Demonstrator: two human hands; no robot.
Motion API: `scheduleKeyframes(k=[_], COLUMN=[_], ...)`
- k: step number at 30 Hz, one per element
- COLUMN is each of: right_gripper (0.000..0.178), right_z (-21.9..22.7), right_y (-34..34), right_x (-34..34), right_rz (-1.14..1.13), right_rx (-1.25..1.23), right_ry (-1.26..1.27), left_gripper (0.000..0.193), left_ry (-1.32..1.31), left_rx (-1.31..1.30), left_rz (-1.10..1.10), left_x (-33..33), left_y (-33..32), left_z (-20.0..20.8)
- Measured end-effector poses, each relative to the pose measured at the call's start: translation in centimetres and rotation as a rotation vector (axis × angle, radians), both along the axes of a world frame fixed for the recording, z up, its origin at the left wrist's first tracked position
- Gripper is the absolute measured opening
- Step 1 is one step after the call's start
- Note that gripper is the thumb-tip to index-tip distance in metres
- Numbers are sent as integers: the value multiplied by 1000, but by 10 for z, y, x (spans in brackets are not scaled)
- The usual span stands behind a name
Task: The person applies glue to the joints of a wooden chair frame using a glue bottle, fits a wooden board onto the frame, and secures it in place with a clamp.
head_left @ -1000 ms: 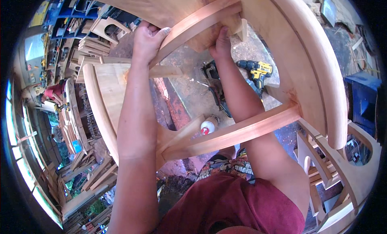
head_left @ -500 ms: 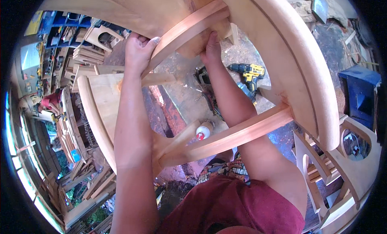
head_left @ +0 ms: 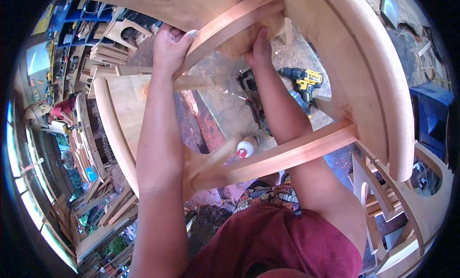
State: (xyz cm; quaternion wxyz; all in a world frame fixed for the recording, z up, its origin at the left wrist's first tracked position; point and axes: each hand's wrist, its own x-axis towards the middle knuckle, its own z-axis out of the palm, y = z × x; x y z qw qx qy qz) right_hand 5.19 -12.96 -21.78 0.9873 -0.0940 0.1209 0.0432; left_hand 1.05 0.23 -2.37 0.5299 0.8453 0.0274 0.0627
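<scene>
A pale wooden furniture frame (head_left: 282, 156) fills the middle of the view, with curved rails between broad panels that have rounded edges. My left hand (head_left: 172, 50) is closed at the left end of the upper curved rail (head_left: 230, 26), its thumb along the rail and its fingers partly behind the wood. Through the opening between the two rails reaches my right arm. My right hand (head_left: 261, 50) grips the underside of the frame near a wooden block, thumb up; the wood hides most of its fingers. Orange-brown smears mark the joint at the right panel (head_left: 378, 86).
On the stained floor lie a yellow and black cordless drill (head_left: 304, 81) and a white bottle with a red mark (head_left: 245, 148). Cut-out wooden panels (head_left: 421, 196) stand at right, near a blue box (head_left: 433, 110). Far left, another person (head_left: 64, 110) is by stacked timber.
The whole scene has shifted slightly to the right in view, floor items included. Both hands sit a little higher in the picture and keep their places on the frame.
</scene>
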Motion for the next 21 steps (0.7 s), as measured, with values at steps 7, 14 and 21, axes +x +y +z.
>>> scheduleKeyframes(k=[7,14,21], right_gripper=[47,68,68], right_z=[-2,-4,-6], right_y=[0,1,0], right_x=[1,1,2], right_rz=[-21,-48,-35], right_rx=[7,-26,-15], right_ry=[-51,-99,-128], left_gripper=[38,39,42], left_ry=[-22,-12,4], left_rx=[-47,-86,-79], left_rz=[-46,-60,-47], left_x=[5,2,3], left_y=[15,13,11], left_z=[-5,-7,-5])
